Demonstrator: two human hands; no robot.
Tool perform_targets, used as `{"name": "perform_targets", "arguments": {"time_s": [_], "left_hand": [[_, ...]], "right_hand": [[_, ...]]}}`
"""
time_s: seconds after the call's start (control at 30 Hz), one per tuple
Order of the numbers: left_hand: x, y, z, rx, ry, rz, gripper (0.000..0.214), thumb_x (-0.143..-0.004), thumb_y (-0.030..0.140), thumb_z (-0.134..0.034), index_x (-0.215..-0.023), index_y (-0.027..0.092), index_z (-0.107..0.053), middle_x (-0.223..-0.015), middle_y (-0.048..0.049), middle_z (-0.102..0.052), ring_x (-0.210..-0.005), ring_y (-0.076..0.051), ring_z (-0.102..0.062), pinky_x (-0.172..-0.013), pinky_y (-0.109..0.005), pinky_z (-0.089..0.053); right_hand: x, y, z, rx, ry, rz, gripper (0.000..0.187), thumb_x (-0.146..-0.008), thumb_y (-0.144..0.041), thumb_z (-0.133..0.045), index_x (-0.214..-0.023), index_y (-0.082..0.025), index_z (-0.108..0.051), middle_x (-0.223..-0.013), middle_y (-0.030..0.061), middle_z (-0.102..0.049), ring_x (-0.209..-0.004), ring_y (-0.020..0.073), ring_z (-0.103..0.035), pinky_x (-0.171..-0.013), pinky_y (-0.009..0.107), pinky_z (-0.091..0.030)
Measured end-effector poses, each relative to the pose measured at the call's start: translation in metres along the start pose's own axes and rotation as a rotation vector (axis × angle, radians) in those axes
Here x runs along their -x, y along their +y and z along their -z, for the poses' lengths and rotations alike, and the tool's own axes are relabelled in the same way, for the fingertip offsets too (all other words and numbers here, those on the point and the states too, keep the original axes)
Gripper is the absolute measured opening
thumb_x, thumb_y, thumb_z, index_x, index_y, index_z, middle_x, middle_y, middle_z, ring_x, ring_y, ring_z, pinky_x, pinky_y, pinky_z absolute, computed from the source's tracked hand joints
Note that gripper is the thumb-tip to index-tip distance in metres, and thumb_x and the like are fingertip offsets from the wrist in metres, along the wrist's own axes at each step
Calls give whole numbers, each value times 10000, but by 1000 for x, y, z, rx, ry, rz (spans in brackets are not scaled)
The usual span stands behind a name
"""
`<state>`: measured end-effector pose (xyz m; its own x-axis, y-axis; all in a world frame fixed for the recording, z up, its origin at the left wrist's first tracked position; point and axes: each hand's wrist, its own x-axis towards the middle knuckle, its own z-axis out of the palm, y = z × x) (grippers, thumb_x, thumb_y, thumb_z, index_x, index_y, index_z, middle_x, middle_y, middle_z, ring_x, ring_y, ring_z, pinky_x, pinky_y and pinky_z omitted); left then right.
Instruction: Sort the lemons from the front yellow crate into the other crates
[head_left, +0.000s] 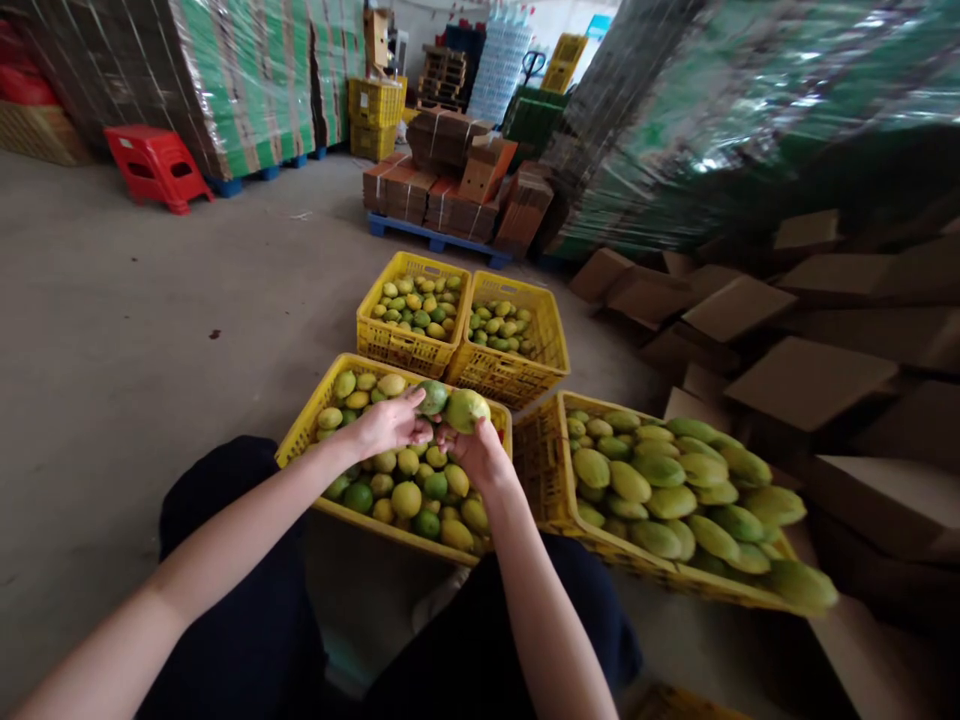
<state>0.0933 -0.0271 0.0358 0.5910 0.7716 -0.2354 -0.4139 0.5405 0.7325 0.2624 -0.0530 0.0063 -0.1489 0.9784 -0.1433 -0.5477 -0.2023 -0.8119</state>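
My left hand [394, 420] is closed on a small green lemon [433, 397], its fingers around the fruit's left side. Right beside it, my right hand [480, 452] grips a larger yellow-green lemon [467, 410] from below and the right. Both fruits are held above a yellow plastic crate [315, 400] filled with green and yellow lemons [406, 499], which stands between my knees. The inner fingertips of both hands come close together, and whether they touch cannot be made out.
Two more yellow crates [409, 345] with lemons stand just beyond. At right, a yellow crate [544, 470] is heaped with long green fruits [667, 480]. Cardboard boxes [810, 390] lie farther right. Flattened cartons sit on a blue pallet [442, 240]; a red stool [157, 165] stands far left.
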Motion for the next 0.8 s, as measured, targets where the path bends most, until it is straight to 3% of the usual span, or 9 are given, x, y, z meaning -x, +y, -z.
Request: {"name": "perform_targets", "arguments": {"time_s": [0.13,0.27,0.37,0.53,0.67,0.8], "left_hand": [[1,0,3,-44,-37,-56,621,-545,614,-927,-800,181,-564,-717,16,-610,-523,-83,-500,-518,-229,-351],[2,-2,3,-103,-8,-118,616,-601,667,-879,-830,185,-570,-727,6,-626,-528,-74,-470,-518,-226,-324],[3,-3,0,-137,49,-133,631,-644,748,-801,-782,168,-593,-655,0,-605,-491,-70,-418,-493,-237,-292],[0,-5,-3,-130,90,-124,637,-671,771,-764,-732,155,-615,-589,-4,-579,-501,-91,-438,-510,-254,-320],[-3,-9,0,-101,96,-162,609,-660,715,-816,-766,147,-623,-620,-18,-608,-529,-105,-482,-519,-258,-321],[-3,-10,2,-75,97,-181,524,-698,611,-847,-833,149,-639,-687,-22,-627,-614,-135,-550,-581,-261,-395]], "right_hand": [[2,0,-2,34,4,-60,607,-577,-676,-842,-930,-211,-676,-806,39,-697,-621,168,-613,-479,254,-477],[2,4,-6,28,-34,-11,649,-529,-763,-813,-849,-214,-680,-746,15,-667,-554,139,-559,-459,244,-449],[4,5,-11,69,-59,-7,647,-483,-801,-789,-736,-226,-636,-756,41,-676,-630,182,-615,-465,259,-458],[8,2,-20,114,42,19,506,-545,-673,-770,-769,-247,-613,-768,65,-674,-809,273,-680,-556,325,-514],[10,5,-22,130,151,167,492,-530,-533,-819,-876,-261,-598,-702,4,-619,-672,220,-620,-532,309,-463],[9,10,-18,156,207,255,593,-511,-419,-867,-1008,-290,-570,-795,-20,-638,-629,176,-566,-571,304,-463]]}}
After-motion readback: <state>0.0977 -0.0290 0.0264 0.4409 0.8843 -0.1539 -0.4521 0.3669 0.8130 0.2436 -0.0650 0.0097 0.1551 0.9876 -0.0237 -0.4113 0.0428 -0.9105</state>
